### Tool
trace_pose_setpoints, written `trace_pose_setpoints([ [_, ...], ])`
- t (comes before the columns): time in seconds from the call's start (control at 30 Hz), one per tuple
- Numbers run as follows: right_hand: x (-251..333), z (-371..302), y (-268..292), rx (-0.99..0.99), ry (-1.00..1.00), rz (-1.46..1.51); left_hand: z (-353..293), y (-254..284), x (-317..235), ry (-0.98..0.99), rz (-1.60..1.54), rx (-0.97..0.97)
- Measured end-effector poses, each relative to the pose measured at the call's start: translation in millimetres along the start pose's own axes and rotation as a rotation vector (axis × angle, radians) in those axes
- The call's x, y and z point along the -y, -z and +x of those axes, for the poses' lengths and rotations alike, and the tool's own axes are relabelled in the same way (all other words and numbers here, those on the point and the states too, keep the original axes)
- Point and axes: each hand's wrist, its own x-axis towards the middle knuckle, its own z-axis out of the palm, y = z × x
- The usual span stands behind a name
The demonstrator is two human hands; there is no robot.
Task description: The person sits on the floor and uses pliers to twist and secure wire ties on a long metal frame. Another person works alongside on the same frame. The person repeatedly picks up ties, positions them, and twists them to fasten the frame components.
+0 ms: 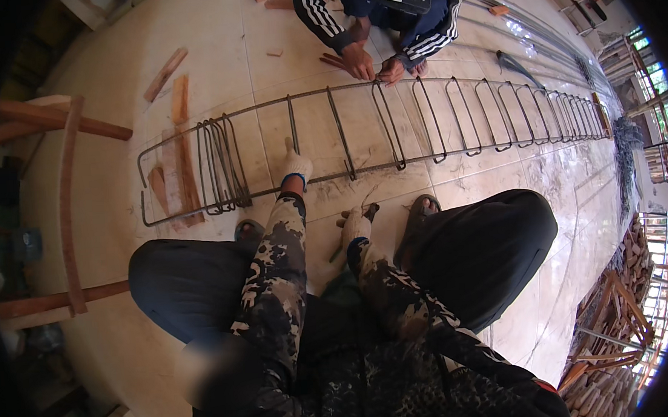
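Note:
A long cage of steel reinforcing bars (245, 107) with square stirrups lies across the floor in front of me. My left hand (296, 167), in a pale glove, is at the near bar, its fingers closed round the lower end of a stirrup (292, 120); one finger points up along it. My right hand (356, 227), also gloved, is closer to me between my feet. Its fingers are curled round a dark tool whose kind I cannot make out, with a thin wire (366, 195) by its tip.
Across the cage a co-worker's hands (375, 64) work at the far bar. Wood blocks (180, 99) lie at the left, some under the cage's end. A wooden frame (69, 200) stands further left. Long bars (521, 36) lie back right; scrap wood (612, 330) is piled lower right.

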Motion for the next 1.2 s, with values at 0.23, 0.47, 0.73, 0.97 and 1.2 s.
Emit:
trace_pose_setpoints([
  [0.23,15.7,-22.8,-6.0,0.015,-0.049,-0.014,22.8,-21.1,5.6,0.198,-0.016,-0.039],
  [0.47,12.2,-13.7,0.7,-0.032,-0.055,-0.026,31.2,-26.7,2.1,0.128,-0.112,0.013],
  [0.73,15.9,-20.3,-6.4,0.034,-0.07,-0.032,48.6,-14.7,9.6,0.105,-0.168,0.034],
  [0.97,13.2,-10.9,-11.6,0.11,-0.006,-0.062,51.1,2.6,21.6,0.032,-0.317,-0.142],
  [1.2,-6.9,-3.6,-35.9,0.188,0.064,-0.168,61.6,21.6,46.2,0.026,-0.23,-0.273],
])
